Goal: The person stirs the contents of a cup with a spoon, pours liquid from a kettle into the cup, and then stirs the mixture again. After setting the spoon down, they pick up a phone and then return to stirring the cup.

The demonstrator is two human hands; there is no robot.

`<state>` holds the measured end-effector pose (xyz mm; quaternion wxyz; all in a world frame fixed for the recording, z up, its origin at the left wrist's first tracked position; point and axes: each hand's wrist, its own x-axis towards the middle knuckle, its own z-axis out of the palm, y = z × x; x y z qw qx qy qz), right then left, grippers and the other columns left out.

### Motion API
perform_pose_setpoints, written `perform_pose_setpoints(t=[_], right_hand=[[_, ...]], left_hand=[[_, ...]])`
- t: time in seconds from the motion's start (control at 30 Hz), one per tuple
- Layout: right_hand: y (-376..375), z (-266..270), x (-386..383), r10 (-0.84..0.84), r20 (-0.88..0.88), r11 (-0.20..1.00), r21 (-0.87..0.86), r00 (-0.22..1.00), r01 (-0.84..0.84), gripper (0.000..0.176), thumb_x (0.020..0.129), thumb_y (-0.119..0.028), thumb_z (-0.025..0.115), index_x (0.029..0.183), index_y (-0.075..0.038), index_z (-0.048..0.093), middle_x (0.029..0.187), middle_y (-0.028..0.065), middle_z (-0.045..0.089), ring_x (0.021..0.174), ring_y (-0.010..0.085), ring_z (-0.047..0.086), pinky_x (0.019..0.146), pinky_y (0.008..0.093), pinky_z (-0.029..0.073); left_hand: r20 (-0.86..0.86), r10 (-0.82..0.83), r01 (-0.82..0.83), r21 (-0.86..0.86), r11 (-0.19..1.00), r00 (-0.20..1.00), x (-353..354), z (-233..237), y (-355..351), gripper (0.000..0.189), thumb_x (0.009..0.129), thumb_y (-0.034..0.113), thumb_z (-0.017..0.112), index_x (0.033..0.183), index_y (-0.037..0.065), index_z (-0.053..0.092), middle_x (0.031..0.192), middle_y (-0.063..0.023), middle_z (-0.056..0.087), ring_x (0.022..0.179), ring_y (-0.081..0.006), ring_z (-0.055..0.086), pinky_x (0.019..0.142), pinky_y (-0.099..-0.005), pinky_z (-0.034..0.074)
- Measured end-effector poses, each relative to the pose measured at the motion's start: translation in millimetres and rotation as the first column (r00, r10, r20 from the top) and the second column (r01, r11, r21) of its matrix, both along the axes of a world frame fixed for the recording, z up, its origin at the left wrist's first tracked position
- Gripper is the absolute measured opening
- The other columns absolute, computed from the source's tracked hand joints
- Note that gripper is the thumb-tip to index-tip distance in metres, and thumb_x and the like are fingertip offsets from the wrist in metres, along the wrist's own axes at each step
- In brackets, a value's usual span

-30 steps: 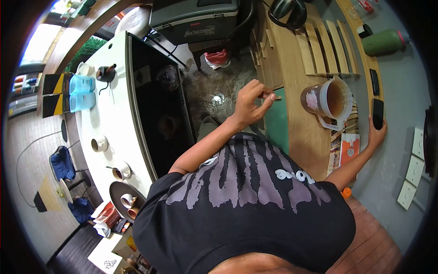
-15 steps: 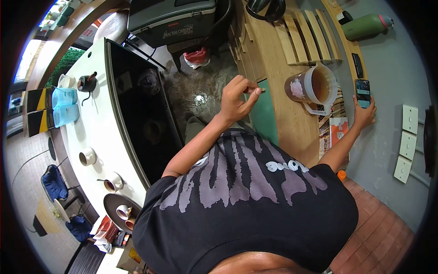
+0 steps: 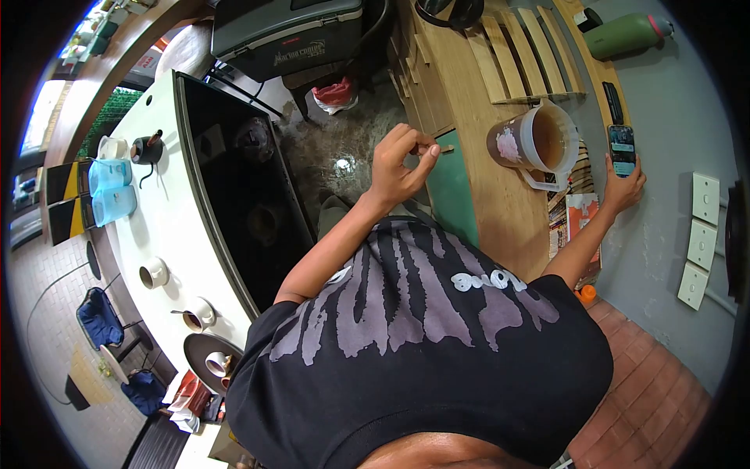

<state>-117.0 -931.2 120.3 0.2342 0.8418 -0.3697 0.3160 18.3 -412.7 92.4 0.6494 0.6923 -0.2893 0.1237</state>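
Note:
Above the floor near the green cabinet front, my left hand (image 3: pixel 400 168) is raised with its fingers curled and the thumb tip close to the index finger. Nothing shows between them. My right hand (image 3: pixel 623 187) reaches to the narrow ledge by the wall, its fingers around the lower end of a phone (image 3: pixel 622 145) with a lit screen. Left of the phone, a large translucent pitcher (image 3: pixel 516 144) of brown liquid stands on the wooden counter (image 3: pixel 500 227), its handle toward my body.
A wooden slatted rack (image 3: pixel 523 59) and a green bottle (image 3: pixel 629 37) are beyond the pitcher. The white counter (image 3: pixel 176 219) at left holds cups, blue containers (image 3: pixel 112 191), a black kettle (image 3: pixel 147 148) and a round tray (image 3: pixel 199 356). Wall switches (image 3: pixel 700 242) are at right.
The whole view has shifted slightly. My left hand appears a little farther left, clear of the small handle on the green front. My right hand remains at the phone.

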Motion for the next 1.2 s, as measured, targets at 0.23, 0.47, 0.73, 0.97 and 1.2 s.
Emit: perform_pose_setpoints(t=[0.23,0.47,0.73,0.97,1.2], right_hand=[[11.8,-1.2,2.3,0.137,0.191,0.991,-0.039,0.972,-0.132,0.081,0.069,-0.068,0.085,0.134,-0.023,0.065,0.116,0.0103,0.064,0.104,0.033,0.07,0.086,0.0544,0.054],[17.7,8.5,2.4,0.146,0.222,0.989,-0.02,0.964,-0.145,0.079,0.071,-0.066,0.086,0.131,-0.019,0.066,0.117,0.0121,0.065,0.101,0.0345,0.071,0.081,0.0507,0.057],[12.5,7.4,1.7,0.103,0.194,0.994,0.0,0.976,-0.105,0.082,0.071,-0.068,0.085,0.133,-0.019,0.066,0.118,0.0129,0.065,0.104,0.0356,0.071,0.083,0.051,0.057],[9.1,6.1,1.8,0.089,0.185,0.995,0.022,0.979,-0.095,0.083,0.07,-0.068,0.086,0.134,-0.019,0.066,0.121,0.0124,0.065,0.104,0.0355,0.071,0.084,0.0514,0.057],[10.3,7.5,3.6,0.065,0.162,0.997,0.032,0.985,-0.072,0.083,0.069,-0.065,0.087,0.137,-0.023,0.064,0.122,0.0118,0.064,0.106,0.0347,0.07,0.085,0.0511,0.057]], left_hand=[[-0.001,-0.021,0.021,0.019,1.0,1.0,2.2,-0.3,-6.1,0.009,0.087,0.007,0.075,0.085,0.001,0.069,0.071,-0.007,0.055,0.066,-0.0195,0.054,0.06,-0.0322,0.044],[0.01,-0.036,0.036,0.012,0.999,0.999,3.7,1.2,-12.1,0.008,0.086,0.006,0.075,0.085,0.001,0.069,0.071,-0.0071,0.056,0.066,-0.0197,0.054,0.061,-0.0323,0.044],[0.0,-0.042,0.042,0.004,0.999,0.999,3.5,1.7,-15.5,0.008,0.086,0.006,0.075,0.085,0.001,0.069,0.072,-0.0073,0.056,0.067,-0.0199,0.055,0.061,-0.0321,0.045],[0.0,-0.038,0.038,0.009,0.999,0.999,5.0,1.3,-16.4,0.008,0.086,0.006,0.075,0.086,0.001,0.069,0.073,-0.0072,0.056,0.067,-0.02,0.055,0.061,-0.0321,0.045],[0.0,-0.036,0.036,0.006,0.999,0.999,6.5,1.0,-17.1,0.008,0.086,0.006,0.075,0.086,0.001,0.07,0.072,-0.007,0.055,0.066,-0.0199,0.054,0.061,-0.0323,0.044]])
